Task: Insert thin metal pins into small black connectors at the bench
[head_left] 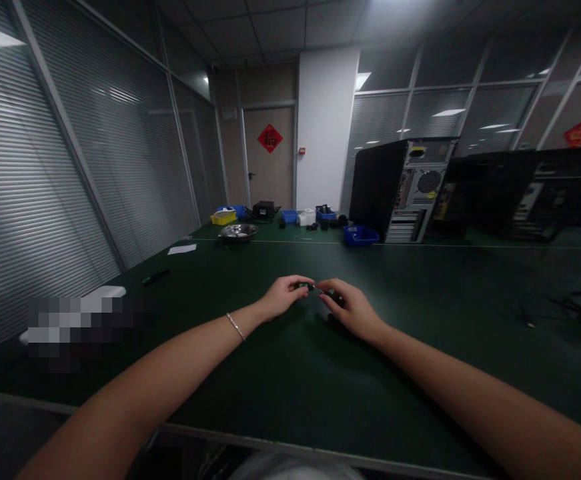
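Table, dark green, spans the lower frame. At its centre, the left hand (a bracelet circles that wrist) has its fingers pinched on a small green piece, partly hidden. Just right of it, the right hand has its fingers closed around a slim dark tool, its shiny end towards the piece; whether they touch, I cannot tell. Work seems under way, with both things in hand; nothing shows as finished, and how much is left cannot be judged. Farther off, a dark green object lies middle left, then a white sheet, a metal bowl and, right of centre, a blue bin beside a computer tower.
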Tool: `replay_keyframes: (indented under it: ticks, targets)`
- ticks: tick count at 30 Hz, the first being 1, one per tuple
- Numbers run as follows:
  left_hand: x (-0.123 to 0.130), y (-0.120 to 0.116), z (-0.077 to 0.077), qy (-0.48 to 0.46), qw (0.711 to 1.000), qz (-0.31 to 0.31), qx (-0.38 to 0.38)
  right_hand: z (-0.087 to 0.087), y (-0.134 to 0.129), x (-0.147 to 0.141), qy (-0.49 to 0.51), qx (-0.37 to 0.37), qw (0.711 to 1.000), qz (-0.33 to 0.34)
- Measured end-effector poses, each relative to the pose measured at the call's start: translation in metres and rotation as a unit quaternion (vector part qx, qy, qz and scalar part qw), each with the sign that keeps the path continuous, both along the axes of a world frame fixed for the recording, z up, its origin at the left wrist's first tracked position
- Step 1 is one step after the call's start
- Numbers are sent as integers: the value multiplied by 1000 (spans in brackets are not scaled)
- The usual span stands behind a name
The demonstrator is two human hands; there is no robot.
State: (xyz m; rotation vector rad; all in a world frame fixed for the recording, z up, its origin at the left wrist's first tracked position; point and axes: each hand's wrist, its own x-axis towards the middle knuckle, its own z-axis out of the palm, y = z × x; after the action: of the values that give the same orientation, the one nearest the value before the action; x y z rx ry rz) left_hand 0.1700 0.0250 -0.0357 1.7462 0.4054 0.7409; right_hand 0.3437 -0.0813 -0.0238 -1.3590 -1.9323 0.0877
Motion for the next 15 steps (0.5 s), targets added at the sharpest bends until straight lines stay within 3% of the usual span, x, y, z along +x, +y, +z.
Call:
replay_keyframes:
  ticks: [15]
  targets:
    - [0, 1, 1, -22, 1000, 3, -19, -2, 1, 1, 2, -19, 1000, 1]
